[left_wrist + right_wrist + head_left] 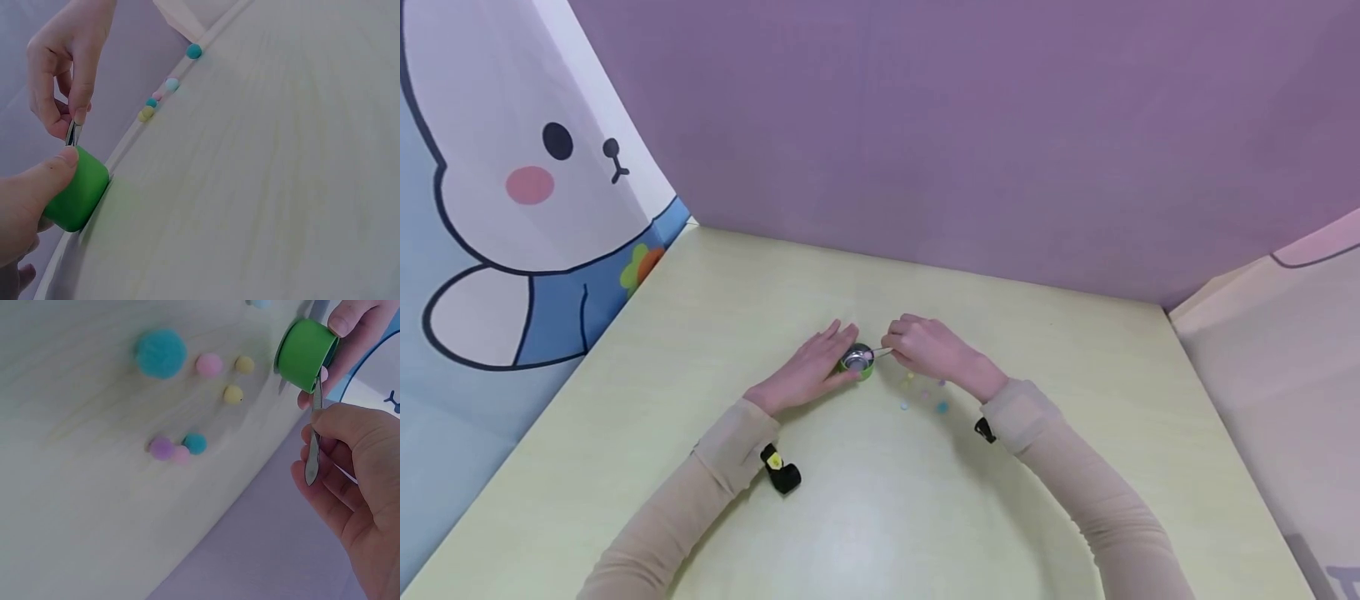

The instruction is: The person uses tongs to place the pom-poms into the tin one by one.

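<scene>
Tweezers (313,456) sit pinched in my right hand (932,346), tips at the mouth of the green cup (304,355), beside a small pink pom-pom (324,374); on the table (865,525), my left hand (808,367) grips the cup.

Tweezers (314,450) indistinct at the tips

The cup (306,355) stands on the surface (850,517), the left hand (808,368) around its left side and the right hand (932,347) just to its right, tweezers (314,437) running from there to the cup's mouth. Balls (161,354) lie right of the cup, before the right hand; a wall (970,133) stands behind.
</scene>
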The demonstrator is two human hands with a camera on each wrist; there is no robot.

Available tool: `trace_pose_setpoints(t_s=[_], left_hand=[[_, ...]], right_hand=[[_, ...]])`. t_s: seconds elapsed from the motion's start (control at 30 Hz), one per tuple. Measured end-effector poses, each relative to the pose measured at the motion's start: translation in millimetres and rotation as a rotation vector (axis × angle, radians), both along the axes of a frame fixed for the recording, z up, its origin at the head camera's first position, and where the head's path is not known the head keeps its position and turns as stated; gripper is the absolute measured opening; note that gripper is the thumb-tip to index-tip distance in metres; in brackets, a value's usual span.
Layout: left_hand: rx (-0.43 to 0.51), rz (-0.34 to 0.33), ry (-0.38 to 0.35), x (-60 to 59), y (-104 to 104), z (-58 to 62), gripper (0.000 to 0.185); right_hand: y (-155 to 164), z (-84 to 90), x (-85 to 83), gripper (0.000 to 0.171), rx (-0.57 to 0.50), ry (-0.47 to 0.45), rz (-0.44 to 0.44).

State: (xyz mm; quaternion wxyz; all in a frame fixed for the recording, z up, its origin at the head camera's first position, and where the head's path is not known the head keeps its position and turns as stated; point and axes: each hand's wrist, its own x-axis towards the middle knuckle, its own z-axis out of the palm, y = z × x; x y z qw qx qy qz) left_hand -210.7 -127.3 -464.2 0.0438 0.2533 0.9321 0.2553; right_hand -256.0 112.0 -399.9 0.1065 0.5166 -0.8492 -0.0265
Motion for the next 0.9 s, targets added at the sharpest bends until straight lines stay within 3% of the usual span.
trace_pose_setpoints(t_s=[0.43,0.9], left_hand=[[0.006,-0.017,0.018,2.4,1,-0.3,0.079],[-0.007,-0.009,0.023,3.3,3,-2.0,0.08]], right_hand=[[3,2.2,3.9,0.017,-0.008,-0.038,-0.011],[32,2.5,4.8,0.018,-0.123,-0.087,-0.012]])
